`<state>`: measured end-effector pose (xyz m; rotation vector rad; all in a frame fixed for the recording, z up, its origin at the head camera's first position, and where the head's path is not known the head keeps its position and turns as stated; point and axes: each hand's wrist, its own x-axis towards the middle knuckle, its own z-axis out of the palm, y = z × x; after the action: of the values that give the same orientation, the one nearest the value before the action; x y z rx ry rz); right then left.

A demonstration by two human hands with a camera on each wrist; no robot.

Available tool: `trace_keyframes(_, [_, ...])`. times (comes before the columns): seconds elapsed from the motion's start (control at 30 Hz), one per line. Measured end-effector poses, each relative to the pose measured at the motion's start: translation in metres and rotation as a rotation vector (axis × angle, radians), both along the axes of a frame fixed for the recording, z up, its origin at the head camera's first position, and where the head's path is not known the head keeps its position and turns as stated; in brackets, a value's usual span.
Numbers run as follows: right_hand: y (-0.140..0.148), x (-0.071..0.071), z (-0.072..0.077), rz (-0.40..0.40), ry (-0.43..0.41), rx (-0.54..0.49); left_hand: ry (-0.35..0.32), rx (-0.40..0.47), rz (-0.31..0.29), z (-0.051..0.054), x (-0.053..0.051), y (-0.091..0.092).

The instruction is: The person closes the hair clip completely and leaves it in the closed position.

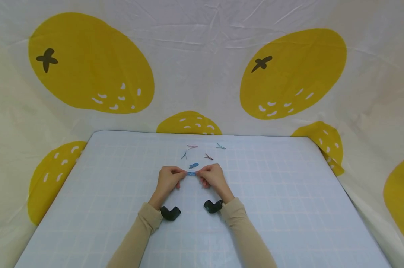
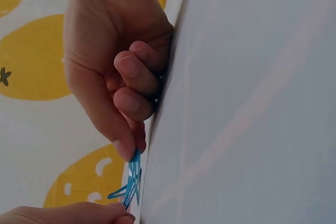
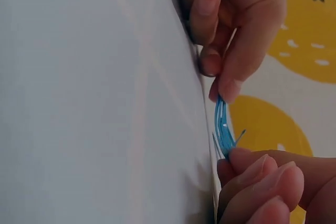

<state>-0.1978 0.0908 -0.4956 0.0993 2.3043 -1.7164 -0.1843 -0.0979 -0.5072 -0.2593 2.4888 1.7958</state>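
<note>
A blue hair clip [image 1: 191, 174] is stretched between the two hands, low over the table. My left hand [image 1: 169, 181] pinches its left end between thumb and fingertip; the other fingers are curled in. The right hand [image 1: 215, 180] pinches the opposite end. In the left wrist view the blue clip [image 2: 134, 174] hangs from the thumb and finger of the left hand [image 2: 118, 72]. The right wrist view shows the slightly curved clip [image 3: 223, 127] between both sets of fingertips. Just beyond the hands lies another blue clip [image 1: 193, 165].
Farther back on the table [image 1: 104, 208] lie a pink clip [image 1: 192, 146], a green clip [image 1: 220, 146], a small blue clip [image 1: 184, 155] and a dark red clip [image 1: 208, 156]. A white cloth [image 1: 195, 74] with yellow fruit prints hangs behind the table.
</note>
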Motion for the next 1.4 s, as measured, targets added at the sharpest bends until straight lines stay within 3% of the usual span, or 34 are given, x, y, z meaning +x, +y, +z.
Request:
trace_keyframes(0.17, [0.0006, -0.0019, -0.0014, 0.023, -0.007, 0.04, -0.001, -0.044, -0.005, -0.0005, 0.0011, 0.0018])
trace_keyframes(0.5, [-0.0029, -0.0003, -0.0036, 0.004, 0.017, 0.063, 0.057, -0.077, -0.008, -0.005, 0.0049, 0.0026])
trace_keyframes(1.4, [-0.0034, 0.0015, -0.0069, 0.019, 0.076, 0.085, 0.042, -0.114, 0.005, -0.0049, 0.0058, 0.0051])
